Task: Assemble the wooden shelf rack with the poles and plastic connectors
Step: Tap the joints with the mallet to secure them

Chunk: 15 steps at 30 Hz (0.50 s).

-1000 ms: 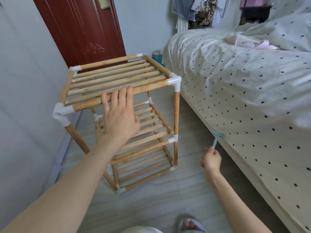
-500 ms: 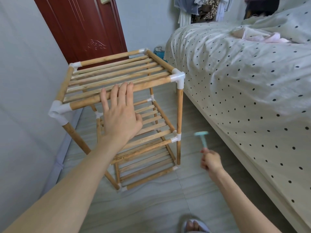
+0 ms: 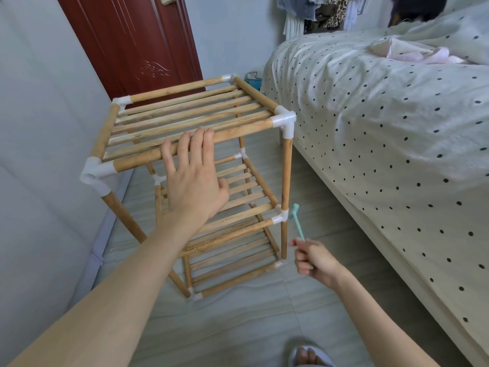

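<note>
Left hand (image 3: pixel 194 178) fingers flat on rack (image 3: pixel 190 120); right hand (image 3: pixel 315 260) fingers grasping mallet (image 3: pixel 297 221).

Soft, even daylight fills the room, bright but without glare; shadows under the rack (image 3: pixel 190 165) on the floor (image 3: pixel 264 327) are faint. The wide lens bends the door (image 3: pixel 132 41) and bed (image 3: pixel 383 128) edges. Focus is fairly sharp, the small mallet (image 3: pixel 297 221) slightly smeared.
</note>
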Available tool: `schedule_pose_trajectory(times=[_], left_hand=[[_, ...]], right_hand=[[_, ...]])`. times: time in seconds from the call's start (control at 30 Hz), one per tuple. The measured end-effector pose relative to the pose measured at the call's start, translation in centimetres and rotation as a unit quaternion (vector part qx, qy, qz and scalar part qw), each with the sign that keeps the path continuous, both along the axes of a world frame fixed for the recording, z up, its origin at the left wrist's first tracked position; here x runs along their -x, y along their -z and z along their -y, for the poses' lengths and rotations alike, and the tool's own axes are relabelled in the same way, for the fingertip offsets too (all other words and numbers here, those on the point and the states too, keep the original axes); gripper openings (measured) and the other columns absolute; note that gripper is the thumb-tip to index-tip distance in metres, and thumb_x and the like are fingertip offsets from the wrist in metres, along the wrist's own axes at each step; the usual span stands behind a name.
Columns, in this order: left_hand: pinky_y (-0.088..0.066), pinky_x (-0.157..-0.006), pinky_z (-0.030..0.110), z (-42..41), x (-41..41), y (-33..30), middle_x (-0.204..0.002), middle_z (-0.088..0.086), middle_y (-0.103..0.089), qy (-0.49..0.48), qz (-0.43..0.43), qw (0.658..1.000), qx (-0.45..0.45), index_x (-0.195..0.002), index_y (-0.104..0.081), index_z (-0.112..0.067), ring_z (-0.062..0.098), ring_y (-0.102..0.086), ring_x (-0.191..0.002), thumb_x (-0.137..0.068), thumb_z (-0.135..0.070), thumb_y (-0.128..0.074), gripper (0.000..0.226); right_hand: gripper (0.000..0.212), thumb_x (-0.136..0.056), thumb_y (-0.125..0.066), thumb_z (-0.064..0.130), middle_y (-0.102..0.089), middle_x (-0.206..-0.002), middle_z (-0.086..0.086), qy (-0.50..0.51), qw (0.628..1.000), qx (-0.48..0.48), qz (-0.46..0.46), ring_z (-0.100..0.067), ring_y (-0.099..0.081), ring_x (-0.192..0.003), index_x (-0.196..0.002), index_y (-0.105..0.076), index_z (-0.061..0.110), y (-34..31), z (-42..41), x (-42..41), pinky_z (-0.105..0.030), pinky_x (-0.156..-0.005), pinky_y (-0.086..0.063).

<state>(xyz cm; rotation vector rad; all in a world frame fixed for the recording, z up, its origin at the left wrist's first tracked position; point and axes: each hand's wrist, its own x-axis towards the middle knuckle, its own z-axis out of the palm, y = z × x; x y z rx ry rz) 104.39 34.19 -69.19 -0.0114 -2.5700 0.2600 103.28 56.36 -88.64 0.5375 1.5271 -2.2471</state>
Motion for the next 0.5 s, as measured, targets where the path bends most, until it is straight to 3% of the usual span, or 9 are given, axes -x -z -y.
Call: schedule_pose_trajectory(times=[0.03,0.13,0.17,0.27,0.3,0.43,0.5], left_hand=[[0.000,-0.114,0.050,0.1,0.0,0.0,-0.152,0.009,-0.022,0.000,0.001,1.000,0.005,-0.147,-0.014,-0.008,0.028,-0.019,-0.138,-0.077,-0.029,-0.050,0.081],[-0.002,-0.114,0.050,0.0,-0.1,0.0,-0.151,0.009,-0.023,0.003,0.000,1.000,0.005,-0.147,-0.015,-0.008,0.028,-0.021,-0.137,-0.077,-0.029,-0.051,0.081],[-0.001,-0.114,0.050,-0.1,0.0,0.0,-0.151,0.009,-0.022,0.002,-0.001,1.000,0.001,-0.147,-0.015,-0.008,0.028,-0.021,-0.136,-0.076,-0.029,-0.051,0.082],[0.000,-0.113,0.050,-0.1,0.1,0.1,-0.151,0.009,-0.023,-0.002,-0.006,1.000,0.002,-0.147,-0.015,-0.008,0.029,-0.021,-0.136,-0.076,-0.029,-0.052,0.082],[-0.001,-0.114,0.050,-0.1,0.1,0.1,-0.151,0.009,-0.023,-0.002,-0.006,1.000,0.004,-0.147,-0.015,-0.008,0.029,-0.021,-0.136,-0.076,-0.029,-0.052,0.083],[-0.007,-0.114,0.049,0.1,-0.1,-0.1,-0.152,0.008,-0.020,-0.001,0.001,1.000,0.026,-0.148,-0.010,-0.010,0.028,-0.022,-0.135,-0.078,-0.029,-0.050,0.083],[-0.012,-0.113,0.049,-0.1,-0.2,-0.2,-0.151,0.009,-0.020,-0.008,0.006,0.999,0.046,-0.148,-0.005,-0.012,0.030,-0.024,-0.133,-0.081,-0.027,-0.051,0.084]], right_hand=[[0.023,-0.101,-0.034,0.015,-0.029,-0.048,0.007,0.024,0.999,0.027,-0.003,-0.007,-0.025,-0.035,-0.088,-0.052,0.009,-0.3,-0.1,0.4,-0.018,-0.032,-0.024],[0.027,-0.102,-0.030,0.020,-0.027,-0.055,0.004,0.234,0.970,0.056,0.023,-0.008,-0.026,-0.041,-0.083,-0.047,0.014,-1.2,0.4,0.7,-0.020,-0.036,-0.024],[0.027,-0.102,-0.028,0.022,-0.027,-0.054,0.004,0.220,0.973,0.062,0.019,-0.008,-0.026,-0.042,-0.085,-0.047,0.014,-1.4,1.0,0.3,-0.020,-0.038,-0.025],[0.030,-0.103,-0.028,0.026,-0.028,-0.047,0.008,0.046,0.996,0.070,-0.009,-0.008,-0.025,-0.038,-0.088,-0.049,0.011,-0.7,2.8,-1.3,-0.020,-0.036,-0.025],[0.029,-0.103,-0.029,0.026,-0.027,-0.047,0.008,0.058,0.995,0.074,-0.019,-0.007,-0.025,-0.038,-0.087,-0.048,0.011,-0.9,2.9,-1.5,-0.020,-0.036,-0.025],[0.031,-0.103,-0.026,0.026,-0.028,-0.056,0.002,0.287,0.952,0.106,-0.017,-0.012,-0.028,-0.045,-0.078,-0.041,0.015,-1.4,2.3,-0.9,-0.025,-0.045,-0.028],[0.033,-0.103,-0.024,0.027,-0.034,-0.058,-0.002,0.305,0.946,0.105,-0.010,-0.016,-0.034,-0.049,-0.077,-0.040,0.015,-1.1,2.2,-0.7,-0.028,-0.049,-0.033]])
